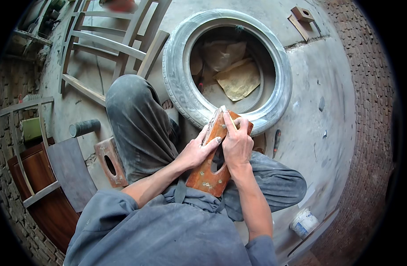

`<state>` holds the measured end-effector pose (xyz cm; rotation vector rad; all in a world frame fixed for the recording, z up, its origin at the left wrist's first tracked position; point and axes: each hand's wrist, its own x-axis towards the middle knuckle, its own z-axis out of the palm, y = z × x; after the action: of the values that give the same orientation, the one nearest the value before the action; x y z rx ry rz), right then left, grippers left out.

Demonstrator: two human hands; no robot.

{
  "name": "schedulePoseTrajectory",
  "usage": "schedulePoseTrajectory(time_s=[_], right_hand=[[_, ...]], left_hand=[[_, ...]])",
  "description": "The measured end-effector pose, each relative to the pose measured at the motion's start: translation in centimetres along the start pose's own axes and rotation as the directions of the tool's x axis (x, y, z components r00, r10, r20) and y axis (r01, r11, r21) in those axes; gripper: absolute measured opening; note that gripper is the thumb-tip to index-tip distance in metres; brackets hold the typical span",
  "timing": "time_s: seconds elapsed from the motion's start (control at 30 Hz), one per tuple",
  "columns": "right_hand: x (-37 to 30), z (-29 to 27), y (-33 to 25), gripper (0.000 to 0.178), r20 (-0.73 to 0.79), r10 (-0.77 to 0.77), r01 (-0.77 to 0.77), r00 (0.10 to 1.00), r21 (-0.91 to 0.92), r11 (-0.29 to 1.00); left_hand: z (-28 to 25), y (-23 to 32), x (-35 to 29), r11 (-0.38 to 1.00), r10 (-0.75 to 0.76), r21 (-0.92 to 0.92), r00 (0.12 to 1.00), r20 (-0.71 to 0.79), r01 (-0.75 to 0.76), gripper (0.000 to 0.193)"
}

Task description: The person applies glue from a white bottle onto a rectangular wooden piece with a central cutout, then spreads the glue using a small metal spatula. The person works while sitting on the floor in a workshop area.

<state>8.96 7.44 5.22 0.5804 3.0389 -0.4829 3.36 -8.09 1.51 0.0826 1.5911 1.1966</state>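
Observation:
An orange-brown wooden box (pixel 206 176) with an oval opening and pale filler spots rests tilted on my lap, its far end against the tyre's near rim. My left hand (pixel 198 150) is closed round its left side, the thumb lying on the top face. My right hand (pixel 237 144) presses at the far end, fingers bent over the edge. Between those fingers shows a small yellowish piece that looks like folded sandpaper, mostly hidden. Beyond the box lies a dusty tyre (pixel 174 84) with a yellow sheet of sandpaper (pixel 240 80) and a crumpled bag (pixel 223 54) inside.
Left of my knee stand another oval-holed box (pixel 111 162) and a dark cylinder (pixel 84 127). Wooden frames (pixel 108 43) lie at far left, brown and grey panels (pixel 41 190) nearer. A dark-handled tool (pixel 277 142) and white bucket (pixel 304 223) are at right, wood pieces (pixel 302 14) at far right.

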Motion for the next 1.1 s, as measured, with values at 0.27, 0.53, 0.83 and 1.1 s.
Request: schedulePoseTrajectory(time_s=[0.27, 0.53, 0.83, 1.1], right_hand=[[-1.2, -0.6, 0.3, 0.052, -0.006, -0.012, 0.012, 1.0, 0.005, 1.0], [-0.5, -0.2, 0.4, 0.054, -0.039, -0.042, 0.042, 0.998, -0.001, 0.999], [-1.4, 0.0, 0.1, 0.055, -0.048, -0.01, 0.01, 0.999, -0.001, 1.0], [-2.3, 0.6, 0.0, 0.054, -0.061, 0.023, -0.02, 0.998, 0.041, 0.999]], left_hand=[[0.2, 0.1, -0.4, 1.0, -0.016, 0.025, 1.0, -0.017, 0.016, 0.095], [0.1, -0.1, -0.1, 0.999, -0.016, 0.051, 0.999, -0.029, 0.017, 0.096], [0.0, 0.0, 0.0, 1.0, -0.017, 0.017, 0.999, -0.028, 0.018, 0.091], [0.8, -1.8, 0.2, 0.994, 0.107, 0.006, 0.991, -0.085, -0.107, 0.093]])
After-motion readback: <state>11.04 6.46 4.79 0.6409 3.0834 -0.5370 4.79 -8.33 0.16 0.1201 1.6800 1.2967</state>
